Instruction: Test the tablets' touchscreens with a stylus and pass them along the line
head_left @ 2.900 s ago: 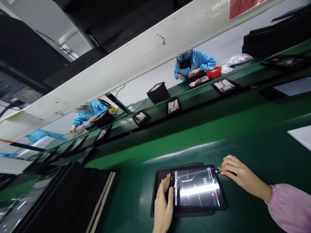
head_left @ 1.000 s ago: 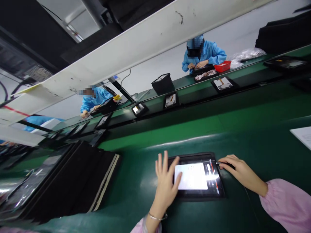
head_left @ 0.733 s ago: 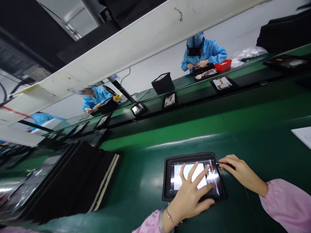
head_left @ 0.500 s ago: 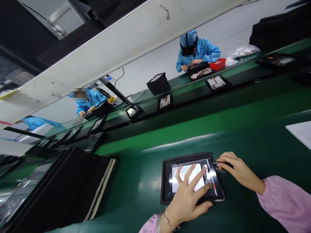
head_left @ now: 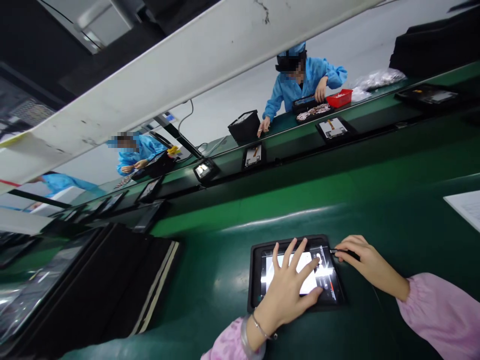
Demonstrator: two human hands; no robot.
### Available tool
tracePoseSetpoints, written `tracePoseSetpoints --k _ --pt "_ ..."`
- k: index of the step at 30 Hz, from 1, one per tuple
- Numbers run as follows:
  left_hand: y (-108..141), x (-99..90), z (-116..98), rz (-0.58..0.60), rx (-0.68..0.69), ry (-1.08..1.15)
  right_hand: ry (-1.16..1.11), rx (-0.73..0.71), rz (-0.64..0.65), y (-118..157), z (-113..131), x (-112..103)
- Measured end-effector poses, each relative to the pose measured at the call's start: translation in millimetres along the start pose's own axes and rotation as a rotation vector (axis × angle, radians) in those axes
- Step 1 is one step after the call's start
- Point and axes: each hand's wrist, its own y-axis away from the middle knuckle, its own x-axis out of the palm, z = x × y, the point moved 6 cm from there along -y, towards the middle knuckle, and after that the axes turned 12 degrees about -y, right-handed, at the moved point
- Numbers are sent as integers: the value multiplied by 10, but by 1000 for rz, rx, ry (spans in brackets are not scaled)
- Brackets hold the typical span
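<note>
Green matting covers the bench (head_left: 375, 200), which runs as a long line with a second green strip behind it. Near the front edge lies a tablet (head_left: 296, 272) in a black surround, screen lit and facing up. Left hand (head_left: 288, 290) rests flat on the screen, fingers spread and open, thumb toward the tablet's near edge; a bracelet shows at the wrist. Right hand (head_left: 362, 262) sits at the tablet's right edge, fingers curled and pinching a thin dark stylus-like item (head_left: 342, 252) whose tip meets the tablet's corner; what the item is cannot be told for certain. Both sleeves are pink. A stack of black trays (head_left: 105, 285) stands to the left. Along the far strip, further tablets (head_left: 332, 127) lie in a row, with a red bin (head_left: 340, 97) and two persons in blue coats (head_left: 303, 80) seated behind.
</note>
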Motion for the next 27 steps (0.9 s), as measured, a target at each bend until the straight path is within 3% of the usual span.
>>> tracePoseSetpoints --k 8,16,27 --pt "-74 75 29 52 -24 32 10 -5 -3 10 -35 7" --pt "-89 8 31 119 85 53 -16 13 -32 1 -18 -21" --pt "-119 -26 -25 99 87 43 27 -93 12 -65 63 -88"
